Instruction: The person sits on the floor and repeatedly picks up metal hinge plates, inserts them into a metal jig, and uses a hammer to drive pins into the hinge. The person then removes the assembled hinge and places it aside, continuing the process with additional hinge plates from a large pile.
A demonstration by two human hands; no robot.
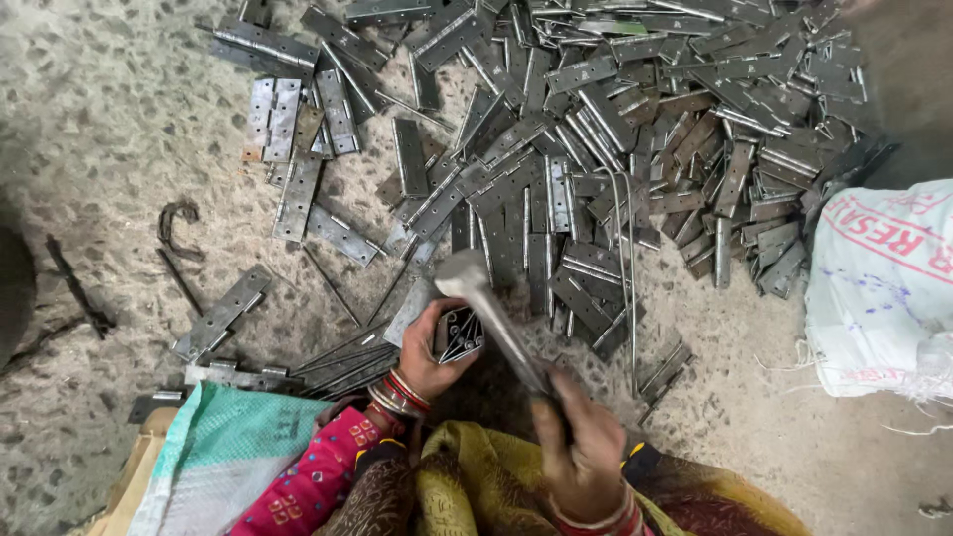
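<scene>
Gripping a stack of hinges (459, 335) in my left hand (429, 355), fingers clamped round it, just above the floor (109, 119). Right hand (581, 447) is closed on the hammer (491, 318); its handle runs toward 11 o'clock, head sitting just at 12 o'clock of the stack.

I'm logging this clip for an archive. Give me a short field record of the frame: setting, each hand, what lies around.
setting: rough concrete floor, seen from above
left hand: grips a small stack of metal hinges, held on edge
right hand: closed on the handle of a metal hammer, head raised above the stack
ahead: large heap of loose hinges
right side: white woven sack
lower left: green and white sack
left: bent metal hook on the floor
</scene>
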